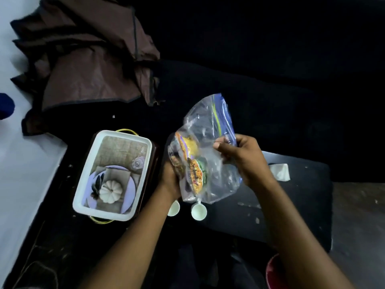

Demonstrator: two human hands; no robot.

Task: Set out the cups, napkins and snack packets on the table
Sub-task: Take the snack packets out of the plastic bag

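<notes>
With two cups [199, 211] and a napkin [280, 172] already on the dark surface [302, 215], we hold the clear bag [210, 155] of snack packets [194, 174] above the cups, left hand [169, 180] and right hand [242, 157] fingers grasping it, packets not yet out.

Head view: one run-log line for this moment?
left hand: supports zip bag from below | right hand: grips bag top | snack packets: inside bag | two cups: on table | napkin: on table
</notes>
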